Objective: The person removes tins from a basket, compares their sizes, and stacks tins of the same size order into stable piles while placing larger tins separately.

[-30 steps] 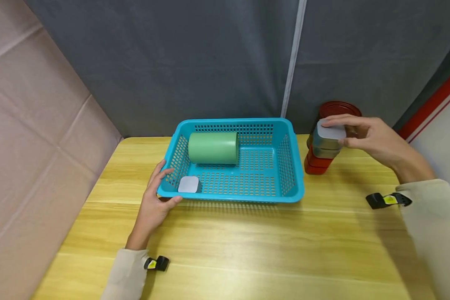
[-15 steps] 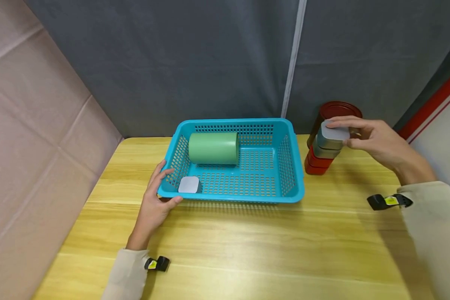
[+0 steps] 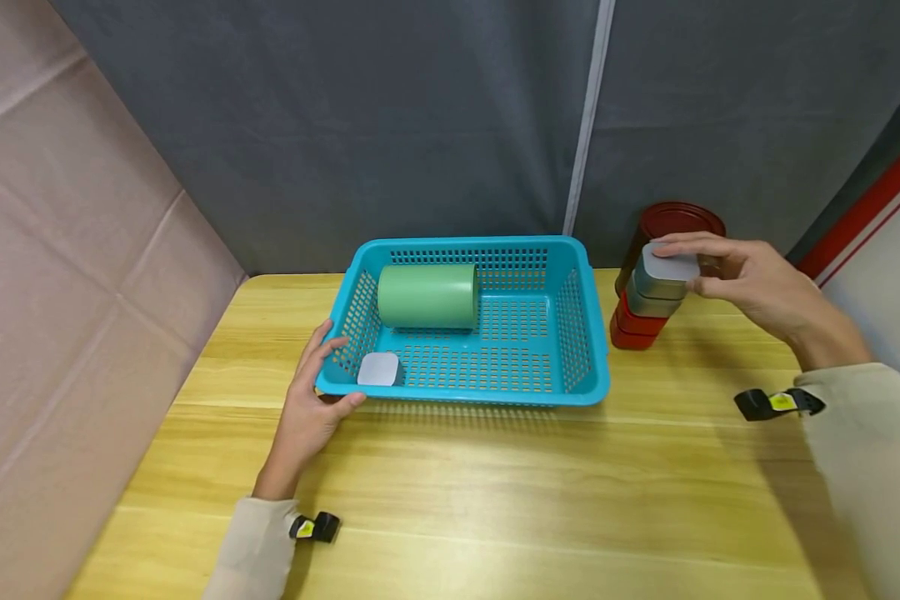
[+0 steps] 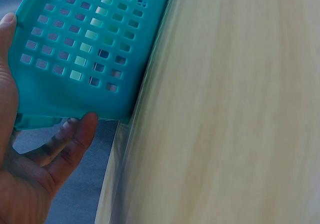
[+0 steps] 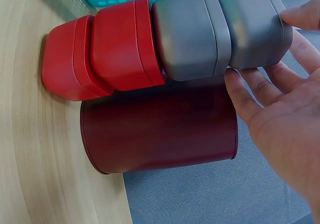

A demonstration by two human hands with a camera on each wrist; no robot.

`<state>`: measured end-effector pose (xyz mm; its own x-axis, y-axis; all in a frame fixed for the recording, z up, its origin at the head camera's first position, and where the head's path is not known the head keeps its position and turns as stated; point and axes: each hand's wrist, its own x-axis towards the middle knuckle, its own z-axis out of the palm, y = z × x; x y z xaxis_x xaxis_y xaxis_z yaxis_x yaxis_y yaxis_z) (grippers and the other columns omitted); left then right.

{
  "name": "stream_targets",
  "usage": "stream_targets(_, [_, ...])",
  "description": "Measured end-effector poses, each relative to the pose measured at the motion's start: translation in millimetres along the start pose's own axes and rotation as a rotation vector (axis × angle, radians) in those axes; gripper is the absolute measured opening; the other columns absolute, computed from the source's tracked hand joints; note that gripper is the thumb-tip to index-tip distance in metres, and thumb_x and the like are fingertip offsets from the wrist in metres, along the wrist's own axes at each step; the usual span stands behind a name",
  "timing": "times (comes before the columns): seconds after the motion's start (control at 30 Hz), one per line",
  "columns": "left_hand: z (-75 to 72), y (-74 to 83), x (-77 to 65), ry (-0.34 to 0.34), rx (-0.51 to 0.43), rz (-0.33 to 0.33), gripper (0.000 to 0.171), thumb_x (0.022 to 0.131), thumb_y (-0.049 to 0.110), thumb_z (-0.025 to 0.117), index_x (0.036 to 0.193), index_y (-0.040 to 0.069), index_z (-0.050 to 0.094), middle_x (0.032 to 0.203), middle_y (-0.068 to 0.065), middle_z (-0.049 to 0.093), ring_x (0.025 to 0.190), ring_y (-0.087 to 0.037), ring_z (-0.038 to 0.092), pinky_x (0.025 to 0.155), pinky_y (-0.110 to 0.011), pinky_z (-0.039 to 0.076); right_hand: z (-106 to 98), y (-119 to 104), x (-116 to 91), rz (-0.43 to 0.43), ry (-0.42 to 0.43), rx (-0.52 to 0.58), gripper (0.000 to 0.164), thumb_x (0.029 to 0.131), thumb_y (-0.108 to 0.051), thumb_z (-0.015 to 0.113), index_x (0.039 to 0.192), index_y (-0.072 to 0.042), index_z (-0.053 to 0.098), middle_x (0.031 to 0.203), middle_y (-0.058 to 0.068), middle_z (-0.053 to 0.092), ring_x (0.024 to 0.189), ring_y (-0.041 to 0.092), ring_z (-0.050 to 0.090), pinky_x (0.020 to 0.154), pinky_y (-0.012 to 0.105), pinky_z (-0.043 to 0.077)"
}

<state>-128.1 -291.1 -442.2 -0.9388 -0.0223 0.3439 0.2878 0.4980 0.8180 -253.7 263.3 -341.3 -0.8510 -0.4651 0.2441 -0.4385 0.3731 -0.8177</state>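
My right hand (image 3: 768,292) pinches the top small grey tin (image 3: 667,271) with the thumb on one side and the fingers on the other. Under it a second grey tin (image 5: 187,34) sits on two red tins (image 5: 122,44), all in one stack. In the head view my left hand (image 3: 307,417) grips the near left corner of a blue plastic basket (image 3: 581,398), the thumb at the front rim and fingers along the left rim. Inside the basket lie a green cylinder (image 3: 427,297) on its side and another small grey tin (image 3: 378,369).
Right behind the stack stands a large dark red canister (image 5: 160,129) with a round lid. A grey curtain (image 3: 420,125) hangs along the far edge of the wooden table (image 3: 495,500), and pale cloth (image 3: 82,292) is at the left.
Between the first frame and the second, my right hand shifted the top grey tin slightly to the right over the stack. Since then both hands have stayed almost still.
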Motion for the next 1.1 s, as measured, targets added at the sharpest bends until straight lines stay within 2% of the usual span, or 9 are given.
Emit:
stream_targets(0.2, [0.0,1.0,0.2,-0.002,-0.008,-0.001,0.075,0.081,0.000,0.086,0.148,0.009,0.054,0.175,0.004,0.021,0.160,-0.036,0.020,0.105,-0.005,0.037,0.4,1.3,-0.1,-0.035,-0.006,0.040,0.044,0.101,0.011,0.051,0.142,0.002,0.061,0.148,-0.011,0.059,0.138,0.005,0.044,0.105,0.010,0.036])
stream_targets(0.27, [0.0,1.0,0.1,0.000,-0.004,0.000,0.075,0.081,0.000,0.086,0.148,0.009,0.054,0.175,0.004,0.022,0.160,-0.035,0.020,0.106,-0.005,0.037,0.4,1.3,0.2,-0.033,0.001,0.044,0.044,0.101,0.011,0.052,0.143,0.001,0.061,0.148,-0.011,0.059,0.137,0.005,0.045,0.104,0.010,0.036])
stream_targets(0.53, [-0.3,1.0,0.2,0.002,0.008,0.002,0.075,0.080,0.002,0.087,0.147,0.010,0.055,0.174,0.005,0.023,0.161,-0.033,0.019,0.110,-0.006,0.032,-2.3,-3.8,-0.1,0.013,0.054,0.126,0.046,0.100,0.008,0.059,0.145,0.000,0.058,0.147,-0.007,0.060,0.120,0.006,0.060,0.085,0.014,0.051])
stream_targets(0.73, [-0.3,1.6,0.5,0.007,0.010,-0.001,0.074,0.080,0.001,0.087,0.147,0.011,0.055,0.174,0.005,0.023,0.161,-0.033,0.019,0.110,-0.006,0.032,-4.7,-12.2,1.5,-0.029,0.087,0.136,0.052,0.095,0.014,0.064,0.146,0.002,0.057,0.148,-0.004,0.058,0.132,0.002,0.056,0.101,0.008,0.045])
stream_targets(0.93, [0.1,1.3,0.8,0.003,-0.003,-0.006,0.074,0.081,0.000,0.086,0.147,0.009,0.054,0.174,0.005,0.022,0.161,-0.033,0.019,0.108,-0.005,0.034,-2.6,-27.6,2.3,-0.011,0.142,0.008,0.054,0.094,0.008,0.070,0.145,-0.007,0.061,0.151,-0.004,0.054,0.139,-0.002,0.048,0.115,0.008,0.033])
stream_targets(1.1, [0.7,-0.2,0.4,0.003,0.007,-0.005,0.074,0.081,0.001,0.086,0.147,0.010,0.055,0.174,0.005,0.022,0.161,-0.033,0.019,0.109,-0.005,0.033,2.0,-41.6,4.0,-0.007,0.147,-0.039,0.055,0.094,0.003,0.072,0.146,-0.013,0.062,0.152,-0.006,0.052,0.139,-0.002,0.044,0.116,0.006,0.029])
